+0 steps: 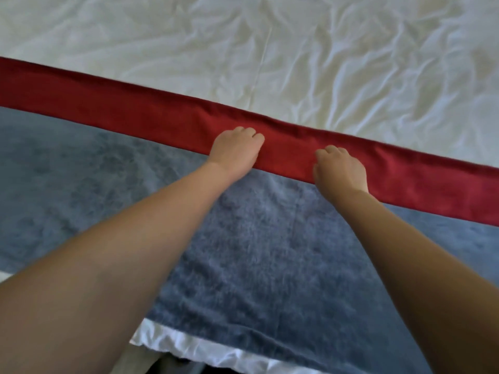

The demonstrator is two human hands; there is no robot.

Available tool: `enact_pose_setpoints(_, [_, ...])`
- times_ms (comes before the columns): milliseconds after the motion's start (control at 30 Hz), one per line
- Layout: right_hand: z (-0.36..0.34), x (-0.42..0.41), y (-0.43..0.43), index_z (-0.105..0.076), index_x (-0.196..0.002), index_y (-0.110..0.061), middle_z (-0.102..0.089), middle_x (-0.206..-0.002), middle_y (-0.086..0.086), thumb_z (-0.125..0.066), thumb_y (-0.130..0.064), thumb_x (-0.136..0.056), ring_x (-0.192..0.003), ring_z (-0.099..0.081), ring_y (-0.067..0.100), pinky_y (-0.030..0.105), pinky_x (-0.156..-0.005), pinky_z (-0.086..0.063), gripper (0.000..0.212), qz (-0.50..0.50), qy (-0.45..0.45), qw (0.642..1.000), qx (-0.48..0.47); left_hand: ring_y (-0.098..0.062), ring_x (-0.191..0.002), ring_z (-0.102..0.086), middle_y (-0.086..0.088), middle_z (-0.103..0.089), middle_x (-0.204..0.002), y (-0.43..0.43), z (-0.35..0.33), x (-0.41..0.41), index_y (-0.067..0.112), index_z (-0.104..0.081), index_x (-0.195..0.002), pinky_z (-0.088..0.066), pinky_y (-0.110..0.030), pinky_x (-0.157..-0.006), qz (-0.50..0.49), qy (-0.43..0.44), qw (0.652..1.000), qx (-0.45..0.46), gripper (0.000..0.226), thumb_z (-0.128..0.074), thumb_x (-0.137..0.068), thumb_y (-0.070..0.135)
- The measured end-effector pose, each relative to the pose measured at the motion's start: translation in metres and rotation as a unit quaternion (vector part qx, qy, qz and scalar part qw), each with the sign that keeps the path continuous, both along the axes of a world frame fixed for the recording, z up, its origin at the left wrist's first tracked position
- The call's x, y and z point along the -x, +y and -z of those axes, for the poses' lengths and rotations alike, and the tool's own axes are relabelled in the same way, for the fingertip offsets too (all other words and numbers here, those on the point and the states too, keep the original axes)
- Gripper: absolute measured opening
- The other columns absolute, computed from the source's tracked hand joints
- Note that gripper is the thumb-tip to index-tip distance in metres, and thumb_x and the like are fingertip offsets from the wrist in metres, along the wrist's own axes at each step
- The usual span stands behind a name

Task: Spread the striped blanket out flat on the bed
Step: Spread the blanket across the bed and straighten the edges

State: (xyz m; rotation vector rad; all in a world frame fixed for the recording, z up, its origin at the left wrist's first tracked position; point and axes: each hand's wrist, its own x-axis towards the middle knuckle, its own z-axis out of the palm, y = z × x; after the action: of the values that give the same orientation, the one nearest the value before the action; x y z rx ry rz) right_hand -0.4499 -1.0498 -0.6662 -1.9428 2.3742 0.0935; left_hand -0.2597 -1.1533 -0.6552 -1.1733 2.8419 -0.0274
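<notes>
The striped blanket (256, 252) lies across the near part of the bed, with a wide blue-grey band towards me and a red band (135, 117) along its far edge. Both my arms reach forward over the blue band. My left hand (235, 151) rests on the red band near the middle, its fingers curled down into the fabric. My right hand (341, 171) lies a short way to its right on the same band, with its fingers curled into the cloth as well. The fingertips are hidden beneath the knuckles.
Beyond the red band stretches a wrinkled white sheet (297, 55) covering the far part of the bed. A white sheet edge (189, 344) shows below the blanket at the bed's near side, with dark floor under it.
</notes>
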Motion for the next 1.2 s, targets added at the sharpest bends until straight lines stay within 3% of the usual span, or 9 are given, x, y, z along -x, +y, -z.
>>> enact_pose_setpoints(167, [0.022,0.022,-0.041,-0.060,-0.104,-0.007,-0.058,-0.102,0.012,-0.045,-0.004,-0.088,-0.100,-0.054,0.034,0.035,-0.063,-0.036,0.022,-0.005,-0.019,1.000,0.000,-0.032,-0.101,-0.055,-0.011,-0.059,-0.111,-0.038,0.022,0.026,0.009,-0.057,-0.115,-0.048,-0.043,-0.075,0.044,-0.014,0.999,-0.018,0.026,-0.048,-0.091,0.012])
enact_pose_setpoints(267, [0.033,0.036,-0.061,-0.058,-0.112,-0.007,-0.057,-0.108,0.013,-0.046,-0.003,-0.088,-0.099,-0.053,0.035,0.039,-0.066,-0.042,0.027,0.015,-0.023,0.999,0.025,-0.034,-0.102,-0.054,-0.012,-0.057,-0.112,-0.060,0.035,0.035,0.009,-0.055,-0.118,-0.048,-0.045,-0.073,0.018,0.006,1.000,-0.007,0.029,-0.050,-0.090,0.010])
enact_pose_setpoints(367, [0.044,0.046,-0.077,-0.060,-0.105,-0.006,-0.054,-0.106,0.014,-0.049,-0.006,-0.088,-0.099,-0.051,0.035,0.041,-0.066,-0.043,0.020,0.015,-0.019,0.999,0.026,-0.033,-0.101,-0.052,-0.011,-0.057,-0.110,-0.080,0.046,0.042,0.007,-0.057,-0.112,-0.047,-0.044,-0.072,0.008,-0.009,1.000,-0.002,0.024,-0.054,-0.089,0.007])
enact_pose_setpoints(500, [0.055,0.049,-0.084,-0.061,-0.090,0.003,-0.056,-0.094,0.019,-0.046,0.001,-0.085,-0.088,-0.052,0.037,0.037,-0.059,-0.030,0.016,-0.065,0.044,0.996,0.031,-0.032,-0.099,-0.053,-0.012,-0.061,-0.104,-0.098,0.056,0.051,0.006,-0.061,-0.106,-0.041,-0.040,-0.072,0.073,-0.050,0.996,0.027,0.020,-0.049,-0.090,0.006])
enact_pose_setpoints(633, [0.050,0.061,-0.097,-0.057,-0.080,0.005,-0.058,-0.081,0.024,-0.047,0.007,-0.078,-0.074,-0.056,0.038,0.038,-0.058,-0.030,0.010,-0.141,0.081,0.986,0.033,-0.017,-0.069,-0.063,0.003,-0.066,-0.072,-0.109,0.050,0.055,0.018,-0.069,-0.075,-0.046,-0.027,-0.057,0.162,-0.135,0.972,0.099,0.006,-0.067,-0.072,0.013])
enact_pose_setpoints(700, [0.052,0.070,-0.109,-0.057,-0.084,0.003,-0.058,-0.085,0.023,-0.047,0.004,-0.080,-0.076,-0.056,0.038,0.037,-0.059,-0.030,0.011,-0.096,0.078,0.992,0.032,-0.016,-0.067,-0.062,0.003,-0.066,-0.070,-0.117,0.051,0.060,0.018,-0.067,-0.073,-0.045,-0.027,-0.056,0.152,-0.110,0.975,0.118,0.005,-0.068,-0.072,0.013])
enact_pose_setpoints(800, [0.061,0.068,-0.118,-0.060,-0.095,-0.003,-0.059,-0.095,0.017,-0.047,-0.007,-0.087,-0.087,-0.056,0.036,0.037,-0.063,-0.037,0.016,-0.027,0.015,0.999,-0.011,-0.030,-0.089,-0.058,-0.011,-0.063,-0.096,-0.127,0.065,0.068,0.005,-0.061,-0.097,-0.040,-0.037,-0.067,0.110,-0.054,0.991,0.053,0.016,-0.048,-0.089,0.006])
enact_pose_setpoints(967, [0.058,0.076,-0.113,-0.058,-0.096,-0.014,-0.058,-0.095,0.009,-0.046,-0.024,-0.089,-0.090,-0.055,0.031,0.035,-0.066,-0.040,0.017,0.007,-0.114,0.993,0.009,-0.029,-0.089,-0.057,-0.009,-0.061,-0.097,-0.132,0.069,0.064,0.008,-0.059,-0.097,-0.041,-0.038,-0.066,0.143,0.044,0.989,0.016,0.023,-0.047,-0.093,0.028])
enact_pose_setpoints(1200, [0.056,0.102,-0.096,-0.056,-0.094,-0.011,-0.058,-0.093,0.012,-0.046,-0.024,-0.096,-0.087,-0.055,0.034,0.037,-0.068,-0.034,0.017,0.013,-0.046,0.998,-0.029,-0.028,-0.083,-0.056,-0.006,-0.062,-0.093,-0.141,0.075,0.077,0.013,-0.059,-0.096,-0.036,-0.035,-0.068,0.179,0.042,0.983,-0.018,0.015,-0.045,-0.095,0.018])
